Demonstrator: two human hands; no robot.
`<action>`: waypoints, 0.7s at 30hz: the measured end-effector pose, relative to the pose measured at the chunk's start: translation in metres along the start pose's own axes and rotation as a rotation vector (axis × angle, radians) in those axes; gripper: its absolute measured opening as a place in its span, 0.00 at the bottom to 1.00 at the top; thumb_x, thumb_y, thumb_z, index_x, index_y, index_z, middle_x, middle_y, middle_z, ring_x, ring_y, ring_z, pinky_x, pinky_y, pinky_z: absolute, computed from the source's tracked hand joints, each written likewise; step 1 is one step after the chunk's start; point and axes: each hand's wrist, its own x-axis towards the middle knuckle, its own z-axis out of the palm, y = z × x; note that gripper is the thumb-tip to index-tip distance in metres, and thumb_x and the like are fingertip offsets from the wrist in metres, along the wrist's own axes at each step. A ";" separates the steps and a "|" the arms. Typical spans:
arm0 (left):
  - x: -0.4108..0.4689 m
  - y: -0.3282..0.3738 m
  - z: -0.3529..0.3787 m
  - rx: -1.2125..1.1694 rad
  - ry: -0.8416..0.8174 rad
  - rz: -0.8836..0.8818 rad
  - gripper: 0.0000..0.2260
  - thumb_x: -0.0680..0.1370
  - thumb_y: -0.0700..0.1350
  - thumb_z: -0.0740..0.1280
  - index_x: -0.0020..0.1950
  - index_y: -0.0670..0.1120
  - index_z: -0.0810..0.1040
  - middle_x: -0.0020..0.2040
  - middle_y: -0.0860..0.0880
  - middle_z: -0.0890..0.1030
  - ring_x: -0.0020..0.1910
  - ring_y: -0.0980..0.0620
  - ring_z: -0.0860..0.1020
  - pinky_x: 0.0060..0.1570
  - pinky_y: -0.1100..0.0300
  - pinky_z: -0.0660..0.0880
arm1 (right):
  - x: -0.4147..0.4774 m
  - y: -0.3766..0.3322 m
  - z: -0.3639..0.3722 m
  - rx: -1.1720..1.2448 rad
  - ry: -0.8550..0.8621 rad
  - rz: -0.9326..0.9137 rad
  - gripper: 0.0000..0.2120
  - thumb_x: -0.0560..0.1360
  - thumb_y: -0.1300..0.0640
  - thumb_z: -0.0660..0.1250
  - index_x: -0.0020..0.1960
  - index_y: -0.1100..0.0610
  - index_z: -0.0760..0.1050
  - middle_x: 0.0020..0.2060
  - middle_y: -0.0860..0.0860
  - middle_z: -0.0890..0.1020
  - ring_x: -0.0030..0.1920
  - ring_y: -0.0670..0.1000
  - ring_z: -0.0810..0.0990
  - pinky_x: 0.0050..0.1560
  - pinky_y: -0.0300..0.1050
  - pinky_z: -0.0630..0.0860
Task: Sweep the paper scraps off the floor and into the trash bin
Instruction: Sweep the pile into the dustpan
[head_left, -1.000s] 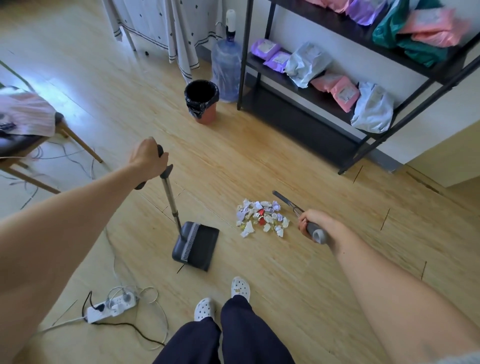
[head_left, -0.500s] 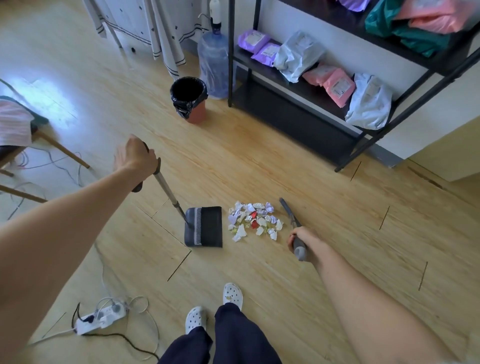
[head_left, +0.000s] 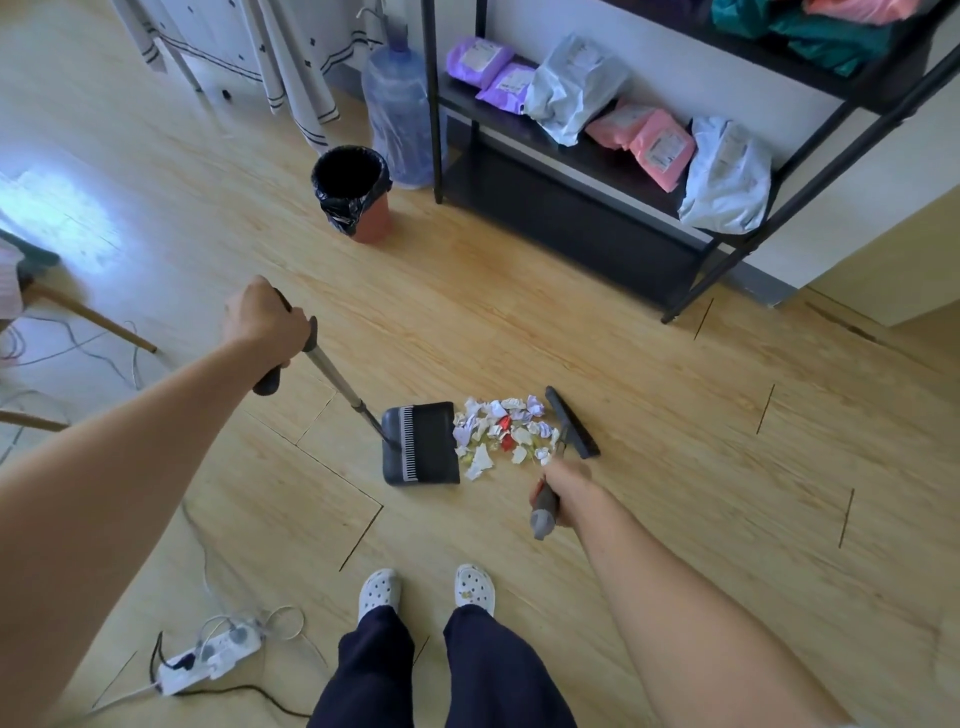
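While left hand (head_left: 265, 325) grips dustpan (head_left: 421, 441), right hand (head_left: 566, 483) grips broom (head_left: 571, 422) (paper scraps (head_left: 506, 431) between).

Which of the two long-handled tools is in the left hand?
The dustpan: the left hand grips its handle, pan left of the scraps. The right hand holds the broom.

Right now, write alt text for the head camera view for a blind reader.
A person brackets a pile of paper scraps on a wooden floor: left hand holds a long-handled dustpan on one side, right hand a broom on the other. A black-lined trash bin stands farther off.
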 end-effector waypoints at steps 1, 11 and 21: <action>0.002 -0.001 0.000 -0.006 -0.005 -0.005 0.07 0.78 0.39 0.60 0.41 0.38 0.71 0.33 0.39 0.74 0.26 0.45 0.73 0.28 0.60 0.71 | 0.001 0.003 0.004 0.017 -0.007 0.001 0.12 0.78 0.64 0.52 0.36 0.58 0.62 0.28 0.53 0.66 0.25 0.50 0.65 0.22 0.37 0.64; 0.019 -0.006 -0.002 -0.145 -0.080 -0.011 0.09 0.73 0.35 0.63 0.51 0.34 0.76 0.51 0.34 0.80 0.32 0.46 0.68 0.28 0.60 0.72 | -0.017 0.040 0.067 0.054 -0.126 0.037 0.13 0.77 0.68 0.52 0.35 0.60 0.63 0.24 0.53 0.66 0.16 0.48 0.64 0.17 0.33 0.64; 0.013 -0.002 -0.005 -0.172 -0.139 -0.006 0.14 0.74 0.36 0.63 0.60 0.36 0.72 0.57 0.38 0.77 0.52 0.40 0.79 0.36 0.55 0.72 | -0.054 0.058 0.127 0.001 -0.266 0.121 0.12 0.79 0.67 0.53 0.38 0.59 0.63 0.26 0.51 0.64 0.13 0.46 0.62 0.18 0.31 0.64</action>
